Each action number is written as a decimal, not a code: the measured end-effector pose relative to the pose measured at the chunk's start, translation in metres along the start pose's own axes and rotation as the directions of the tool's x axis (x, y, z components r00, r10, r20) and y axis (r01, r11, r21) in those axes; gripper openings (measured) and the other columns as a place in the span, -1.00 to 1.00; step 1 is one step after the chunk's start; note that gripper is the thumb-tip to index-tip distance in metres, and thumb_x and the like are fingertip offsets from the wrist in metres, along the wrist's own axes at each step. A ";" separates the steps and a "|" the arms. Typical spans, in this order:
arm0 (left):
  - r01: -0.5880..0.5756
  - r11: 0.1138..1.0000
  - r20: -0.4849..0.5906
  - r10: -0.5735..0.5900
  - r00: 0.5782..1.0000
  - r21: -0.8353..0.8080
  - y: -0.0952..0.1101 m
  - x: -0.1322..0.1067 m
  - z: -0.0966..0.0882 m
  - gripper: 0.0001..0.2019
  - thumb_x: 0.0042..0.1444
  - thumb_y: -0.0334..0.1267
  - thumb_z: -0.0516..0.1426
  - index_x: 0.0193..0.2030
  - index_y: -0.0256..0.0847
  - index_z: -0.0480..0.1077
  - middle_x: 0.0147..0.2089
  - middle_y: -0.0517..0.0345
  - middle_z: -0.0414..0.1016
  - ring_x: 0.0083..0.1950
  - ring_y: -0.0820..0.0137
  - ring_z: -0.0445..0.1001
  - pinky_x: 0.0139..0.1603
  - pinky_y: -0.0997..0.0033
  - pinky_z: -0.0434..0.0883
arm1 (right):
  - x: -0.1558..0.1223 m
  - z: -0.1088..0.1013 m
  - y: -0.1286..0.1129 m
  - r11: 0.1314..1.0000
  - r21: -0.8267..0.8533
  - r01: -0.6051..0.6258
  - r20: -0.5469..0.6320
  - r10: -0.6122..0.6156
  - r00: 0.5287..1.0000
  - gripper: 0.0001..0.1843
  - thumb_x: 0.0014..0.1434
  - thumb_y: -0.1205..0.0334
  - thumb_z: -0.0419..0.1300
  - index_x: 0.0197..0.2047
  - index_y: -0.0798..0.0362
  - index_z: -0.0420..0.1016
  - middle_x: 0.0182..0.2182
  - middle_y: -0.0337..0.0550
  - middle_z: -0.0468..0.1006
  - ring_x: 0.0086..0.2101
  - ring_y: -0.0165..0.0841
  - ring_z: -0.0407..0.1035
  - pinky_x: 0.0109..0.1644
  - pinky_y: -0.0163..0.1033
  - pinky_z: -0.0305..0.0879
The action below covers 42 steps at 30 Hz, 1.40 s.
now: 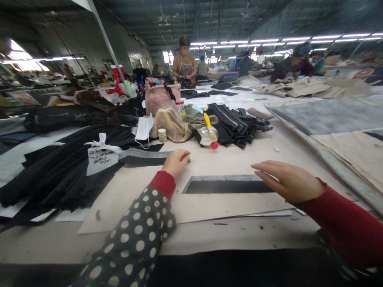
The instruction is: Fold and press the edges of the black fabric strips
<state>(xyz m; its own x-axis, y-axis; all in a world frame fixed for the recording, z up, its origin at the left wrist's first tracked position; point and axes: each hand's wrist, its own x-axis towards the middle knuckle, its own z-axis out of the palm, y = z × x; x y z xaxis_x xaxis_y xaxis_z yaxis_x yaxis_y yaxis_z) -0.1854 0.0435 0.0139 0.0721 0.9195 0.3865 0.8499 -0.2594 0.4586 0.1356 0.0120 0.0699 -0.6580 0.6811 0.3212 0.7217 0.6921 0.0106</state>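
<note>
My left hand (177, 162), fingers curled together, is closed on the right end of a black fabric strip (143, 158) with a grey band along its far edge. This strip stretches leftward to a pile of black fabric pieces (68, 171). A second black strip (224, 186) with the same grey edge lies flat on a pale sheet (143, 203) in front of me. Above its right end, my right hand (284, 179) is open, with fingers stretched out to the left. Whether its underside touches the strip is hidden.
A tag (101, 160) with handwriting is tied to the black pile. Ahead lie a face mask (144, 128), a small jar (162, 135), a yellow-handled brush (210, 126) and stacked dark strips (231, 125). Layered sheets (338, 115) lie at right. Across the table stands a person (184, 63).
</note>
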 end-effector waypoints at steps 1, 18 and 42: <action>-0.006 1.000 0.001 0.006 1.000 -0.006 0.001 0.000 0.000 -0.81 0.02 -0.35 0.01 -0.23 -0.25 0.39 -0.28 0.11 0.41 -0.24 0.40 0.36 -0.17 0.40 0.31 | -0.002 0.001 0.003 1.000 -0.002 -0.012 0.012 0.012 1.000 -0.60 0.19 0.17 -0.17 -0.14 0.14 0.42 -0.24 -0.02 0.49 -0.28 -0.30 0.39 -0.22 -0.20 0.31; -0.115 0.992 0.015 0.116 0.993 -0.045 0.010 -0.006 0.003 -0.80 0.04 -0.40 -0.01 -0.22 -0.26 0.38 -0.28 0.09 0.42 -0.21 0.39 0.37 -0.13 0.37 0.32 | 0.002 0.050 -0.102 0.952 0.241 0.188 0.037 -0.202 0.979 -0.52 0.12 0.18 -0.04 0.07 0.22 0.27 0.04 0.09 0.29 0.04 -0.24 0.18 0.07 -0.11 0.17; -0.134 0.991 0.222 0.126 0.967 0.021 0.048 -0.068 -0.005 -0.66 -0.02 -0.50 -0.05 -0.13 -0.13 0.31 -0.27 0.16 0.43 -0.20 0.35 0.32 -0.16 0.32 0.27 | -0.072 0.095 -0.010 0.986 -0.115 -0.123 -0.157 0.104 0.982 -0.38 0.11 -0.08 -0.07 -0.05 0.31 0.40 -0.04 0.24 0.36 -0.05 -0.08 0.27 -0.04 0.00 0.26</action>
<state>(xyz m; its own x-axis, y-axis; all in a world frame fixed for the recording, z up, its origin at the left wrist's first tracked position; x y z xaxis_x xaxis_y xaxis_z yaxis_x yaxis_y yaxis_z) -0.1523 -0.0326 0.0138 0.2925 0.9220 0.2536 0.8434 -0.3737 0.3860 0.1554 -0.0212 -0.0438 -0.5373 0.7035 0.4651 0.8169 0.5712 0.0797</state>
